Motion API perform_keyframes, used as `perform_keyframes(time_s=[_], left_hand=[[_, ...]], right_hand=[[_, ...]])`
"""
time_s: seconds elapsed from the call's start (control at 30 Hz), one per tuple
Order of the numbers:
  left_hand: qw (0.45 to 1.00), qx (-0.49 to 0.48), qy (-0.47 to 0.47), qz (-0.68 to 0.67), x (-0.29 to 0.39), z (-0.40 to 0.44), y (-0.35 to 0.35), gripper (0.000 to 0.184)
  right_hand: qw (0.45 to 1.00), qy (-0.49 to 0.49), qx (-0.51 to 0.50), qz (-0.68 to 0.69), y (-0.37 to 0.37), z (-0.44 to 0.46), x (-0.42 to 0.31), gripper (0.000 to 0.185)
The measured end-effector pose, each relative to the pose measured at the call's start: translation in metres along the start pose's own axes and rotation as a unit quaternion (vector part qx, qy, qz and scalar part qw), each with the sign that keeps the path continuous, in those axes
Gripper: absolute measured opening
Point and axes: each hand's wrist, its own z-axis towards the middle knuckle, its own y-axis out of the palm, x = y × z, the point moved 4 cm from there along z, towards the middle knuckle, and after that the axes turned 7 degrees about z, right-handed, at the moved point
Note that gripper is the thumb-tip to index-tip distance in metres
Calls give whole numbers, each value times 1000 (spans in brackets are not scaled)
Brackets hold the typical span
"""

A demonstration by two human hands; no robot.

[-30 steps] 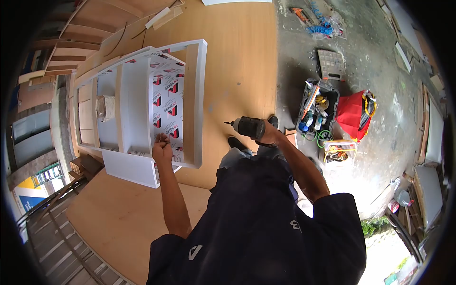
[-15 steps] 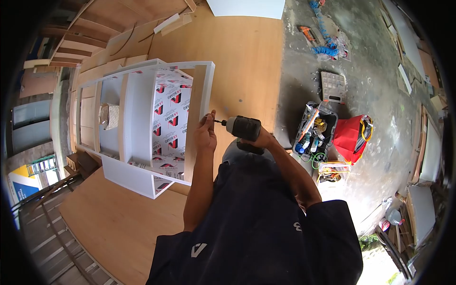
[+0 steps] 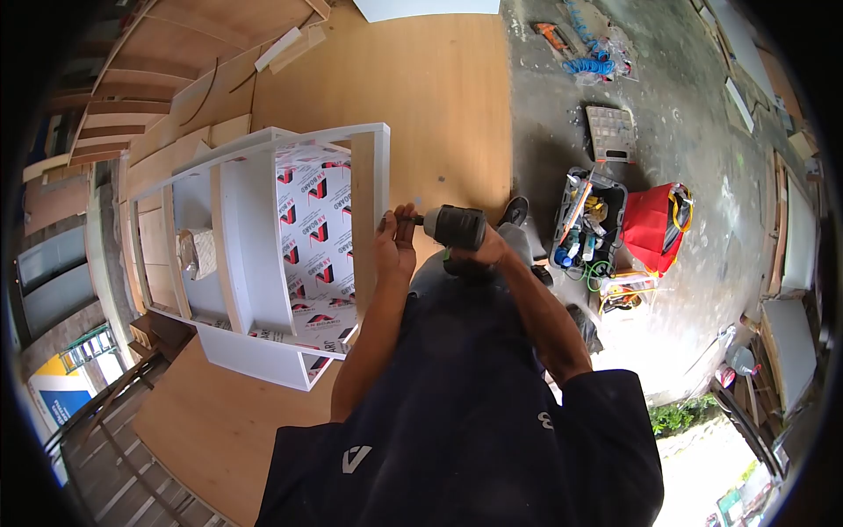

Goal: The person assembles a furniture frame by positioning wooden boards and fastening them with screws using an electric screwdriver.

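My right hand is wrapped round the grip of a dark cordless drill, whose bit points left toward the cabinet. My left hand has its fingers pinched at the tip of the bit, close beside the front edge of a white cabinet frame. Whatever those fingers hold is too small to make out. Inside the cabinet a panel printed with red and black logos shows. A pale wrapped bundle lies in a farther compartment.
The cabinet rests on a wooden board. On the concrete floor to the right are a tool crate, a red bag, an organizer case and an orange tool with a blue coiled hose. My shoe shows nearby.
My left hand came out of the cabinet to the drill's tip. The drill was raised, then moved slightly right with my right hand. The view has shifted a little.
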Motion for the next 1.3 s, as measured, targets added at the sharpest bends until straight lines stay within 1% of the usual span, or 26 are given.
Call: perform_keyframes(time_s=[0.07, 0.1, 0.17, 0.27, 0.3, 0.37, 0.43, 0.5, 0.57, 0.6, 0.67, 0.8, 0.97, 1.07, 1.17, 1.3], left_hand=[[1000, -9, -4, -2, 0, 2, 2, 17], [1000, -20, -7, -5, 0, 3, 3, 17], [1000, -23, -5, 6, -1, 3, 4, 19], [1000, -15, -2, 4, -5, 4, 7, 20], [1000, -8, -1, -3, -4, 5, 7, 21], [1000, -2, 1, 9, -4, 7, 8, 20], [1000, 4, -1, 24, -5, 9, 11, 19], [999, 5, 22, 44, -6, 10, 11, 19], [999, 2, 17, 51, -9, 12, 12, 18], [998, -3, 13, 55, -9, 12, 15, 18], [998, 6, 9, 69, -12, 10, 20, 18], [997, 21, 1, 75, -16, 11, 26, 16], [996, 40, 1, 80, -18, 21, 21, 15], [995, 43, 2, 85, -17, 21, 19, 15], [995, 47, 6, 88, -15, 19, 24, 14], [994, 54, 6, 92, -14, 22, 22, 15]], right_hand=[[997, -12, 14, 70, -1, 5, 1, 37], [997, -11, 15, 72, -2, 4, 5, 37], [994, 56, 8, 90, -5, 2, 16, 37], [990, 89, 20, 110, -9, 2, 28, 37], [990, 91, 16, 111, -9, 2, 29, 37], [991, 48, 21, 122, -11, 6, 30, 35], [992, 54, 4, 112, -13, 10, 26, 34], [993, 62, -10, 102, -14, 10, 24, 33], [983, 132, -2, 131, -15, 10, 27, 31], [982, 133, -1, 135, -16, 10, 33, 31], [974, 138, 35, 174, -19, 11, 44, 33], [974, 138, 25, 179, -23, 15, 43, 35], [962, 141, 27, 233, -20, 21, 38, 34], [963, 155, 14, 219, -21, 22, 43, 32], [958, 163, 24, 236, -20, 24, 40, 32], [957, 161, 13, 241, -21, 27, 40, 32]])
